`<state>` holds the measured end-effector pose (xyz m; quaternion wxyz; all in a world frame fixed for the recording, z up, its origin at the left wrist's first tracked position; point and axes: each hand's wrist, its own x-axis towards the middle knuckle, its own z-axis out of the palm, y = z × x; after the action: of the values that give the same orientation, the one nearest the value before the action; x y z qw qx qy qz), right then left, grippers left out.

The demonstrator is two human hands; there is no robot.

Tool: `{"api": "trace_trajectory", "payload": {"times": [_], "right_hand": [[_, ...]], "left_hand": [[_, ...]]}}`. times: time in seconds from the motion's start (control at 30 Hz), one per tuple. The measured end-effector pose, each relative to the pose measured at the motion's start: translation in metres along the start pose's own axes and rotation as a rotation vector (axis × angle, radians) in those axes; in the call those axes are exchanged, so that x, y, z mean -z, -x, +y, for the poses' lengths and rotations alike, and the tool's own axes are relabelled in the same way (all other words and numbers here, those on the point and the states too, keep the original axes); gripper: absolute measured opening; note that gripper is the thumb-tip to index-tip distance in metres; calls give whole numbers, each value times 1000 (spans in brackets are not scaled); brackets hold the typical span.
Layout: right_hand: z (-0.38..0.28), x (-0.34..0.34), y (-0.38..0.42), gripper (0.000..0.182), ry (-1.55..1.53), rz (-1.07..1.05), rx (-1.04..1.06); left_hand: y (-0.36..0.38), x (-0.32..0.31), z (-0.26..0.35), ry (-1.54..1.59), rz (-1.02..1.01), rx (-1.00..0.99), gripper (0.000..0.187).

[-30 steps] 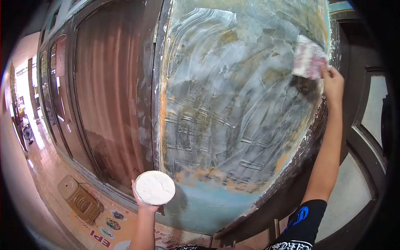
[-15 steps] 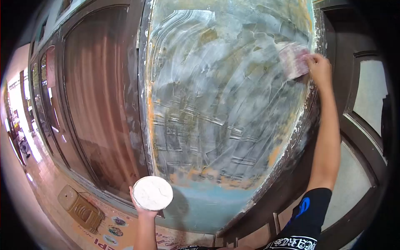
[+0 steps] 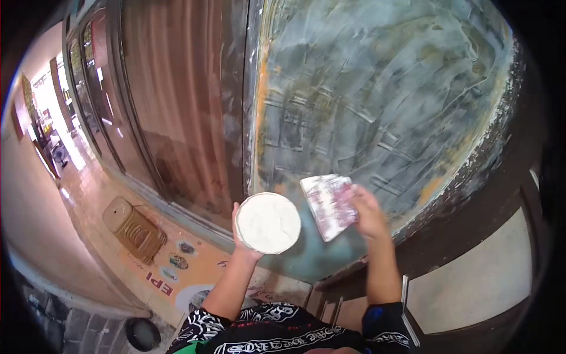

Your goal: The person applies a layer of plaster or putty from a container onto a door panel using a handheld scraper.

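My left hand [image 3: 243, 241] holds up a round tub [image 3: 269, 223] filled with white putty-like paste. Its fingers wrap the tub's left side and underside. In my right hand [image 3: 369, 213] is a flat reddish putty spreader [image 3: 330, 205], smeared with white, gripped by its right edge. The spreader is just right of the tub, with a small gap between them. Behind both is a grey-green wall panel [image 3: 377, 100] streaked with whitish paste, with orange patches along its sides.
Left of the panel stands a dark-framed door with a reddish-brown curtain [image 3: 177, 100]. A brown plastic stool [image 3: 134, 230] and a printed orange banner [image 3: 171, 265] are on the floor. A dark round basin [image 3: 142, 334] sits at lower left. Dark woodwork with a pale panel [image 3: 471, 271] borders the right.
My right hand has come down and left from the panel's upper right edge, bringing the spreader beside the tub. The view has tilted downward, and the tub appears farther right and higher.
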<state>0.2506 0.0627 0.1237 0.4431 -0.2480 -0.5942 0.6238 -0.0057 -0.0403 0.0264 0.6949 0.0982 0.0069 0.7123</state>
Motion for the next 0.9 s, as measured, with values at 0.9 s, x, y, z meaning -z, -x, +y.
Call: {"api": "trace_trajectory", "payload": {"times": [0.9], "right_hand": [[180,-80,-42,15,-44,270,-405]], "left_hand": [[66,54,32,95,50,255,74]]}}
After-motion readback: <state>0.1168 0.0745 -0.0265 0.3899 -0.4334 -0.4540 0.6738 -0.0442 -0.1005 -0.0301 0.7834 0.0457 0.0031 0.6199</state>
